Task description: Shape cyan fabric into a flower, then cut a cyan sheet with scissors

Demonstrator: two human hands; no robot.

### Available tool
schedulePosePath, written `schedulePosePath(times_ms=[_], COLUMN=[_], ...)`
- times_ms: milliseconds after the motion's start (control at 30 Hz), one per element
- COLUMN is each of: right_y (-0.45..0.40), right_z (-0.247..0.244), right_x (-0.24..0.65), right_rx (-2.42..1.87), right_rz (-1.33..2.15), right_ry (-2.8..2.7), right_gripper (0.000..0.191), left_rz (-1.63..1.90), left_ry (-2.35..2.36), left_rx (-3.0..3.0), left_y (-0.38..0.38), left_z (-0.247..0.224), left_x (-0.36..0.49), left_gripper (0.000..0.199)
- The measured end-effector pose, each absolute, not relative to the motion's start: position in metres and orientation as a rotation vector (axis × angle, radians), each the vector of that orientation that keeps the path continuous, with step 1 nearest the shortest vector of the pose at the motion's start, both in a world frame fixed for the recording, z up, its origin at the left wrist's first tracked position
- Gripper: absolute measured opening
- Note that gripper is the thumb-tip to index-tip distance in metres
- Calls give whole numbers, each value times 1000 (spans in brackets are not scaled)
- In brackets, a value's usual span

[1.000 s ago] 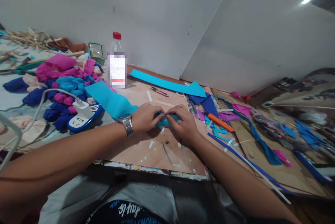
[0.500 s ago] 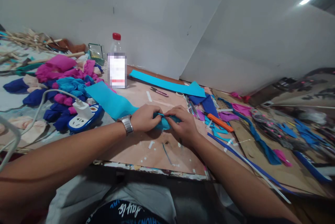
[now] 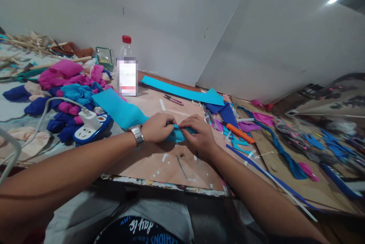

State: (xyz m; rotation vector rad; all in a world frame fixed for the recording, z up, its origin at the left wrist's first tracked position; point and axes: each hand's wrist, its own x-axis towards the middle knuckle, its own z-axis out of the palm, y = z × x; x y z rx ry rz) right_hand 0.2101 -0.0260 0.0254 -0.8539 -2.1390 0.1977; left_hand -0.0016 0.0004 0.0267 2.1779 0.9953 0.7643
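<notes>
While our left hand and right hand pinch the long, bright-blue, cloth-like strip, we seem to be folding its edge.
Both curl nearly closed on its end, over the flat pinkish-tan surface; the next pinch, we judge, calls for a close grip and even tension.

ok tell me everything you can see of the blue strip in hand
The bright blue strip looks like thin, smooth fabric or paper. Its broad left end slants towards the cloth pile; the left hand hides its middle. It seems to continue, crumpled, between that hand and the right hand, both pinching it.
</notes>
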Motion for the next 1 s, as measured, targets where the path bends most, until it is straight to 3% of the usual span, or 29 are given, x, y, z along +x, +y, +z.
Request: schedulePosePath(times_ms=[267,1000], right_y=[-25,-26], right_z=[24,24], right_x=[211,212], right_rx=[-836,-917], right_rz=[170,159], right_ry=[-2137,-2096], right_gripper=[13,11], left_rz=[788,795], left_ry=[934,955], left_rx=[2172,2162], left_y=[-2,-4], left_z=[29,33], left_x=[-2,-2], left_gripper=[28,14])
